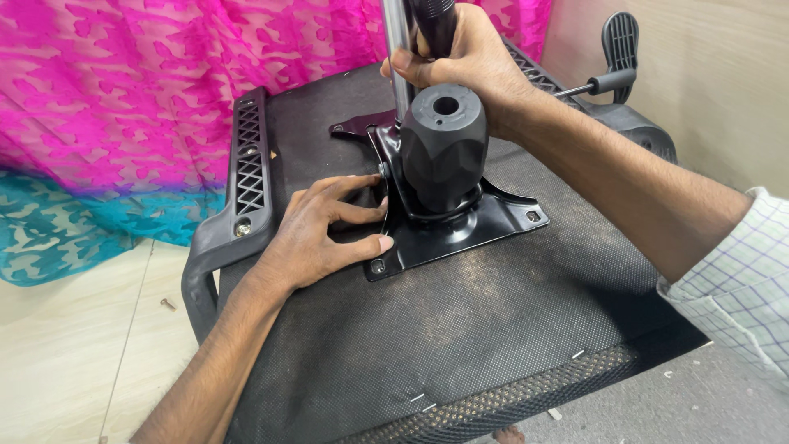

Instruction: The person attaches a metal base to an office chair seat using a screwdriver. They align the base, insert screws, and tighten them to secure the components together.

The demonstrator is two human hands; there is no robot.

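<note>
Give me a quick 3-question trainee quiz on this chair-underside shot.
1. True or false: the left hand rests flat beside the black metal plate, fingertips touching its edge.
2. What does the right hand grip?
A. the lever handle
B. an upright tool with a dark handle
C. the armrest
3. Fill in: a small loose ____ lies on the floor left of the chair.

Key:
1. True
2. B
3. screw
</note>
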